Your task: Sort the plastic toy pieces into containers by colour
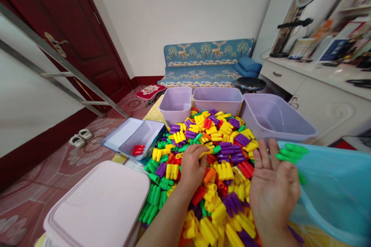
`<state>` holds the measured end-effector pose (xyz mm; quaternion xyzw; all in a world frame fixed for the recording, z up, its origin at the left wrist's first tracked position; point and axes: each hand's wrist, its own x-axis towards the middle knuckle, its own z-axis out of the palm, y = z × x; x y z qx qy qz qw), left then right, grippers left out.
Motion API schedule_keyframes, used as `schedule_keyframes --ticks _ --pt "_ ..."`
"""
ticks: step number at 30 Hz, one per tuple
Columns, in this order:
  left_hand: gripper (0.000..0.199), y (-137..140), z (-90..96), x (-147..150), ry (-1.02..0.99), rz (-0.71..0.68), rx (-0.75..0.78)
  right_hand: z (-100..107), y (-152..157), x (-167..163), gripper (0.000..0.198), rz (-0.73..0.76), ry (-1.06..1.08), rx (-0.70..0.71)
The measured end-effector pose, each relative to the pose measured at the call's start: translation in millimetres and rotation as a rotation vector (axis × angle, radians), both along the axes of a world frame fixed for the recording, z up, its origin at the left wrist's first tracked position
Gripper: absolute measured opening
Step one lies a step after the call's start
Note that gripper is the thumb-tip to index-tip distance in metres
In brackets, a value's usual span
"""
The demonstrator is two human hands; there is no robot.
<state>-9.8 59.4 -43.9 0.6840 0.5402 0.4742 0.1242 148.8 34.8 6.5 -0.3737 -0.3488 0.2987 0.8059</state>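
Observation:
My left hand (193,168) reaches into a heap of plastic tube-shaped connector blocks, fingers closed on a yellow connector block (206,152). My right hand (274,189) is palm up at the heap's right side, fingers spread. Just past its fingertips and thumb is a green connector block (292,152), over the near left rim of a light blue bin (344,173); whether it still touches the hand I cannot tell. Another green block (302,178) shows partly behind the thumb. Yellow, purple, green, red and orange blocks lie around both hands.
Three lilac bins (176,114) line the far side of the heap. At left, a smaller container (142,139) holds red blocks (138,149), near a pale pink lid (100,204). Beyond are a blue patterned sofa (203,73), a ladder (63,63) and a white dresser (319,92).

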Motion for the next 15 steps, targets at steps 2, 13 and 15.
schedule_keyframes --ticks 2,13,15 --pt "0.025 0.0 0.1 0.0 -0.002 0.002 0.004 -0.2 -1.1 0.9 0.033 -0.029 -0.090 -0.018" --pt "0.023 0.2 -0.5 -0.2 0.000 -0.005 -0.010 0.3 -2.2 11.0 0.059 -0.024 -0.080 0.032" --pt "0.023 0.1 0.1 -0.2 0.002 -0.002 -0.013 1.8 -3.9 13.0 0.065 -0.025 -0.111 0.033"
